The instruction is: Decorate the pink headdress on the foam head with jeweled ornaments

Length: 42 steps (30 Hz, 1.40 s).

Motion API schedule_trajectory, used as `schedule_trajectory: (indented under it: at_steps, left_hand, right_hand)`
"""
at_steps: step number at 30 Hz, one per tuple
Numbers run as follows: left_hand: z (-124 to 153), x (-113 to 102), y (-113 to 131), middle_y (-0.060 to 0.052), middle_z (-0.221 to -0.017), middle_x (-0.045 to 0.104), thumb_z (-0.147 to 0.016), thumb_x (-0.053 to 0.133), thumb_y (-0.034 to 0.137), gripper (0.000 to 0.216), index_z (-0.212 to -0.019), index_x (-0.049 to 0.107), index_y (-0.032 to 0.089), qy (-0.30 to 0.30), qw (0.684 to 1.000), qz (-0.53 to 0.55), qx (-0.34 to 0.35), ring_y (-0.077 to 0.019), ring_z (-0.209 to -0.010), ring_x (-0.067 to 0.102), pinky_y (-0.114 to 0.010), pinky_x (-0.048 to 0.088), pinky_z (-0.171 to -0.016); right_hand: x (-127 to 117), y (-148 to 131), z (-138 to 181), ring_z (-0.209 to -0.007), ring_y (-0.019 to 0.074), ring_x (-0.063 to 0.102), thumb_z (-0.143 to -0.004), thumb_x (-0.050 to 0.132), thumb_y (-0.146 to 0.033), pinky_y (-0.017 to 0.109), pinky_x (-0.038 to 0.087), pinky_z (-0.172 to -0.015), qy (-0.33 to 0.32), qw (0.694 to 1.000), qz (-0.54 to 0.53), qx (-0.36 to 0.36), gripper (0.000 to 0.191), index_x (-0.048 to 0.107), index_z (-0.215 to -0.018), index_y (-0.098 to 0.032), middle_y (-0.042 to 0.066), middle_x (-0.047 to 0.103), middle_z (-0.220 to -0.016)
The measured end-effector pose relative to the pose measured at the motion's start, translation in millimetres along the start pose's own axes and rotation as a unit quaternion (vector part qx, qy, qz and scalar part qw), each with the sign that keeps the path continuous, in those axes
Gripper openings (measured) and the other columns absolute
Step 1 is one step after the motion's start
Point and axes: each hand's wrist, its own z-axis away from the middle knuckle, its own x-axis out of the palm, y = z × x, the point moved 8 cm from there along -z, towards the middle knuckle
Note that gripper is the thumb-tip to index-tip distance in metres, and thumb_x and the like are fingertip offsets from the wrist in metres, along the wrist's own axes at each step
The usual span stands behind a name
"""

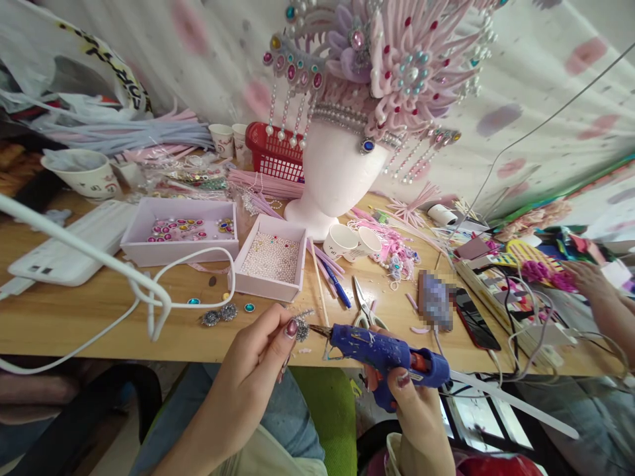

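Between the thumb and fingers of my left hand [260,360] is a small silvery rhinestone ornament [301,329], partly covered by the fingertips. My right hand [414,410] grips a blue hot glue gun [387,350], a white glue stick [520,402] jutting from its back. The gun's nozzle points left, its tip right beside the ornament; whether they touch I cannot tell. Left of my left hand, two dark silvery ornaments [219,315] and a teal gem [249,308] lie on the wooden table [99,330].
Behind are a bead box [248,284], a gem box [178,254], a blue pen [337,285], scissors [364,304] and paper cups [340,241]. A white mannequin head [337,165] wears a pink beaded headdress [411,59]. A white cable [74,248] crosses the left foreground. Another person's hand [590,281] is at right.
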Motion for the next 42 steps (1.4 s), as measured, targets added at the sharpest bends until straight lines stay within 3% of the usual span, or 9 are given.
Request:
schedule_trajectory:
  at_steps: [5,10,14,22,25,31,36,38,42]
  left_hand:
    - [2,-2,-3,0.004,-0.063,0.042,-0.096,0.047,0.058,0.041,-0.075,0.05,0.022,0.011,1.0,0.012,-0.024,-0.0126,-0.057,0.042,-0.026,0.036,-0.055]
    - [0,-1,-5,0.005,-0.061,0.041,-0.096,0.046,0.06,0.043,-0.075,0.051,0.022,0.003,1.0,0.005,-0.015,-0.0123,-0.056,0.042,-0.026,0.035,-0.053]
    - [-2,-1,-8,0.005,-0.061,0.039,-0.095,0.047,0.06,0.043,-0.075,0.049,0.022,0.004,1.0,0.013,-0.026,-0.0117,-0.055,0.039,-0.025,0.033,-0.053]
    - [-3,-14,-20,0.006,-0.059,0.039,-0.095,0.05,0.055,0.039,-0.077,0.054,0.021,0.046,0.998,0.022,-0.037,-0.0114,-0.052,0.041,-0.024,0.033,-0.051]
    - [-6,-16,-27,0.006,-0.057,0.039,-0.095,0.051,0.054,0.038,-0.078,0.057,0.02,0.049,0.998,0.022,-0.03,-0.0114,-0.051,0.04,-0.023,0.033,-0.05]
    - [-8,-19,-32,0.006,-0.057,0.039,-0.093,0.054,0.055,0.038,-0.077,0.057,0.02,0.072,0.997,0.013,-0.026,-0.0106,-0.05,0.039,-0.021,0.035,-0.048]
    - [-9,-23,-35,0.006,-0.06,0.039,-0.092,0.054,0.056,0.039,-0.077,0.054,0.021,0.087,0.995,0.007,-0.038,-0.0105,-0.052,0.04,-0.021,0.034,-0.049]
    - [-10,-24,-38,0.006,-0.06,0.038,-0.091,0.054,0.057,0.04,-0.076,0.054,0.021,0.087,0.995,0.006,-0.044,-0.0104,-0.052,0.038,-0.021,0.034,-0.049]
    - [-10,-23,-41,0.006,-0.06,0.034,-0.089,0.057,0.06,0.045,-0.071,0.053,0.02,0.076,0.996,0.027,-0.038,-0.0099,-0.052,0.033,-0.021,0.029,-0.048]
  right_hand:
    - [1,-10,-3,-0.058,0.0221,0.064,-0.085,0.064,-0.063,0.033,0.051,-0.05,-0.006,1.0,0.014,-0.013,0.054,0.069,-0.115,-0.018,0.009,0.072,-0.075]
    - [7,-23,-6,-0.063,0.0247,0.067,-0.088,0.061,-0.063,0.038,0.056,-0.065,-0.02,0.999,0.002,-0.036,0.047,0.072,-0.101,-0.02,0.007,0.07,-0.065]
    - [8,-23,-1,-0.059,0.0251,0.066,-0.083,0.066,-0.063,0.039,0.054,-0.062,-0.018,0.999,-0.03,-0.033,0.049,0.073,-0.104,-0.02,0.005,0.068,-0.061]
    - [-90,-16,-24,-0.054,0.0179,0.055,-0.079,0.067,-0.066,0.027,0.041,-0.046,0.261,0.951,0.156,0.05,0.05,0.073,-0.075,-0.017,0.006,0.065,-0.063]
    - [-105,-6,-50,-0.056,0.0186,0.058,-0.073,0.068,-0.068,0.028,0.043,-0.048,0.258,0.941,0.205,0.08,0.053,0.072,-0.073,-0.016,0.007,0.069,-0.067]
    - [-97,7,-83,-0.065,0.0242,0.064,-0.08,0.062,-0.062,0.033,0.047,-0.058,0.22,0.926,0.298,0.067,0.049,0.075,-0.086,-0.015,0.006,0.07,-0.067]
    - [-119,-1,-20,-0.07,0.0274,0.065,-0.069,0.073,-0.066,0.036,0.047,-0.058,0.316,0.879,0.35,0.075,0.056,0.07,-0.089,-0.014,0.014,0.072,-0.083]
    - [-114,-14,11,-0.058,0.0221,0.058,-0.073,0.071,-0.066,0.033,0.045,-0.052,0.354,0.856,0.373,0.051,0.049,0.065,-0.08,-0.018,0.008,0.067,-0.072]
    - [-37,-40,6,-0.063,0.0183,0.059,-0.093,0.058,-0.045,0.028,0.047,-0.057,0.245,0.91,0.324,-0.083,0.024,0.062,-0.09,-0.022,0.003,0.064,-0.074]
